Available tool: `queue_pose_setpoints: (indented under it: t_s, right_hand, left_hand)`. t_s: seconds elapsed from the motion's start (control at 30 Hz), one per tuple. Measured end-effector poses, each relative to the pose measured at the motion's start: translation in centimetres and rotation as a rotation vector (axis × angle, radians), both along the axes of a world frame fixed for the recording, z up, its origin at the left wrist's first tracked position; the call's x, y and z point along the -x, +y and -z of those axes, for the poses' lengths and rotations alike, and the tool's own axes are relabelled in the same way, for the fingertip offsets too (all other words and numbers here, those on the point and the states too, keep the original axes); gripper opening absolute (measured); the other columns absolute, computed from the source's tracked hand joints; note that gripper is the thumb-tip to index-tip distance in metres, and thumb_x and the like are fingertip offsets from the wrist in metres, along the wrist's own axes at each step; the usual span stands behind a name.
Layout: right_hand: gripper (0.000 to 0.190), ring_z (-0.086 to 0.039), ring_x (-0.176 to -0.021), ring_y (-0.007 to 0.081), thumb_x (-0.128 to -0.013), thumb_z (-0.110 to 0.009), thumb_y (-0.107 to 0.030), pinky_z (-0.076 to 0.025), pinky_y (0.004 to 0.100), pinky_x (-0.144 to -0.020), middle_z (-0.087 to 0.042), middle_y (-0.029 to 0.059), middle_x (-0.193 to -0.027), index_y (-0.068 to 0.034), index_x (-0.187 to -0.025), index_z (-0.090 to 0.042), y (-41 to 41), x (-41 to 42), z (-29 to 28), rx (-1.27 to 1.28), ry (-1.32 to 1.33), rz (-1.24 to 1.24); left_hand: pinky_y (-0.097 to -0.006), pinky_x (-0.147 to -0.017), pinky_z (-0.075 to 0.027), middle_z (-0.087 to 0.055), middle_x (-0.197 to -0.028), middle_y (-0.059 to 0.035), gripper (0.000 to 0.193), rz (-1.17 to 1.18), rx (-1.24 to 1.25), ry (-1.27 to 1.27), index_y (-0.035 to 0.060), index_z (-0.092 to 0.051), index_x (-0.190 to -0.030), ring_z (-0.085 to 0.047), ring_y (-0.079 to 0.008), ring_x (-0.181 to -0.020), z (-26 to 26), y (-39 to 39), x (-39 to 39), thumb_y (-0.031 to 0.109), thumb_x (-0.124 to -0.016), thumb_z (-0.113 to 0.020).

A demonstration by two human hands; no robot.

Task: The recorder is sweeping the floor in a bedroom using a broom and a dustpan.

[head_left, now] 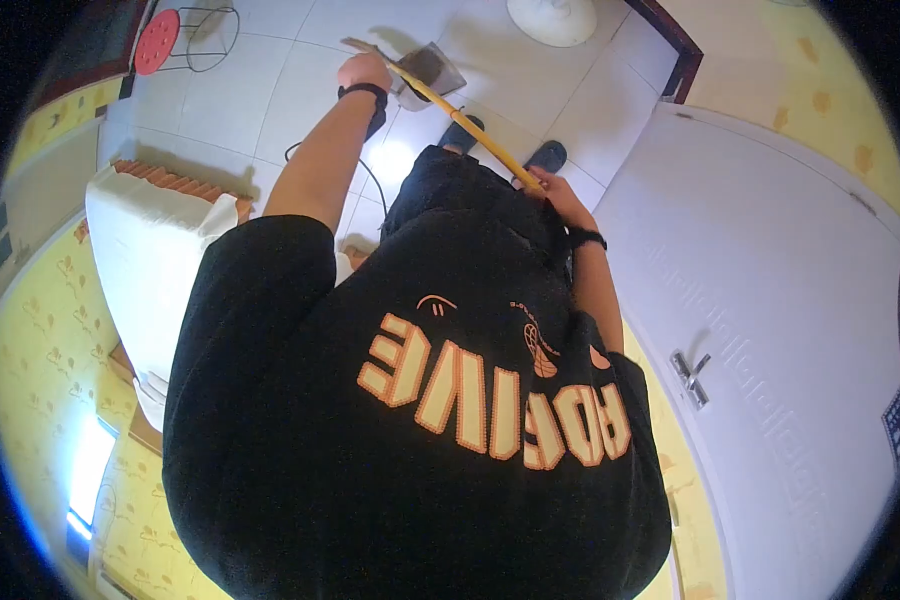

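A yellow bamboo-like pole (480,135) runs slantwise across the view in front of my legs. My left hand (365,71) is closed around its far upper-left part, and a short brownish end sticks out past the fist. Nearer my body, my right hand (559,196) grips the pole at hip height; whatever lies beyond that hand is hidden against my dark clothes. Beneath the pole, on the floor, sits a grey dustpan-like container (450,71) with dark brown matter in it. Both wrists wear black bands.
A red round-seated stool (157,42) with thin metal legs stands far left on the tiled floor (270,82). Left of me is furniture under a white cover (146,225). A white round base (555,19) stands ahead, a white door (765,300) is at right, and a black cable (377,178) hangs near my legs.
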State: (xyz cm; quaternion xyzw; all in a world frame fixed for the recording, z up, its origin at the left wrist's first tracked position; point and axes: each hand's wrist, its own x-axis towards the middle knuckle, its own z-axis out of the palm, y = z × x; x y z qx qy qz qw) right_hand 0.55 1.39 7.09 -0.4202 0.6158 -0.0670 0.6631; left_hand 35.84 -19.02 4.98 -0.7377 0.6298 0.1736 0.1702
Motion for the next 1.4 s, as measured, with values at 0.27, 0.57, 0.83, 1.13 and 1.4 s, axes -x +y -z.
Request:
queue_pose_setpoints:
  t_s: [0.27, 0.57, 0.83, 1.13, 1.4]
  right_hand:
    - [0.044, -0.052, -0.097, 0.0166, -0.082, -0.055, -0.014, -0.040, 0.0276, -0.086, -0.058, 0.0090, -0.109, -0.001, -0.124, -0.047, 7.0, 2.2, 0.0, 0.053, -0.028, 0.234]
    - [0.025, -0.044, -0.044, 0.0068, -0.078, -0.056, -0.010, -0.036, 0.0220, -0.036, -0.047, -0.0010, -0.059, -0.004, -0.103, -0.056, 1.5, 3.6, -0.4, 0.052, 0.287, 0.262]
    - [0.016, -0.048, -0.044, 0.0128, -0.073, -0.056, -0.016, -0.040, 0.0261, -0.037, -0.051, 0.0046, -0.057, -0.002, -0.081, -0.054, -7.4, 2.9, 2.5, 0.168, 0.399, -0.089]
    - [0.018, -0.049, -0.047, 0.0114, -0.074, -0.056, -0.012, -0.040, 0.0256, -0.043, -0.053, 0.0029, -0.058, -0.003, -0.089, -0.059, -8.7, -6.5, 6.6, 0.189, 0.305, -0.382]
    - [0.039, -0.046, -0.051, 0.0078, -0.076, -0.060, -0.016, -0.037, 0.0205, -0.047, -0.057, 0.0010, -0.070, -0.003, -0.113, -0.057, -5.4, -7.9, -0.5, -0.138, -0.049, -0.229]
  left_hand:
    - [-0.0369, -0.075, -0.051, -0.064, -0.095, -0.0127, 0.023, -0.002, 0.018, 0.033, 0.0083, -0.066, -0.094, -0.062, -0.0282, -0.090, -1.0, 0.8, 0.2, 0.015, -0.076, -0.052]
    - [-0.0390, -0.077, -0.050, -0.063, -0.099, -0.0158, 0.026, -0.027, -0.021, 0.032, 0.0056, -0.064, -0.096, -0.060, -0.0305, -0.093, -2.0, 1.2, -7.4, 0.015, -0.076, -0.052]
    - [-0.0379, -0.076, -0.050, -0.064, -0.099, -0.0122, 0.024, -0.108, -0.091, -0.039, 0.0083, -0.065, -0.096, -0.061, -0.0283, -0.092, -3.2, 4.0, -13.1, 0.015, -0.078, -0.051]
    - [-0.0389, -0.075, -0.050, -0.064, -0.094, -0.0144, 0.021, -0.210, 0.109, -0.037, 0.0050, -0.065, -0.092, -0.061, -0.0300, -0.089, -1.1, 4.5, -14.2, 0.012, -0.076, -0.051]
    - [-0.0384, -0.070, -0.053, -0.064, -0.097, -0.0106, 0.023, -0.277, 0.080, -0.095, 0.0098, -0.066, -0.095, -0.063, -0.0253, -0.089, 0.7, 6.1, -13.4, 0.016, -0.082, -0.048]
